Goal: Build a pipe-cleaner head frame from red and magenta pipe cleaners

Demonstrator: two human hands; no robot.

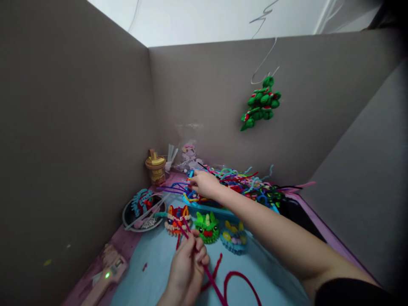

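My left hand [190, 260] is closed around magenta pipe cleaners [214, 284], whose ends stick out above the fingers and trail below. A dark red pipe cleaner [237, 274] curls on the blue mat beside it. My right hand [206, 185] reaches over the left end of a blue tray [210, 209] heaped with colourful pipe cleaners [251, 183]. Its fingers are bent together; what they hold, if anything, is hidden. Between the hands sit an orange-and-red animal head [176, 219], a green one [207, 227] and a light blue one [234, 238], all made of pipe cleaners.
At left stands a round bowl [127, 219] with beads and a blue fuzzy piece. Behind it is a brown lidded cup [157, 170]. A pink glue gun [106, 276] with a green light lies front left. A green ornament [261, 102] hangs on the grey partition [204, 93].
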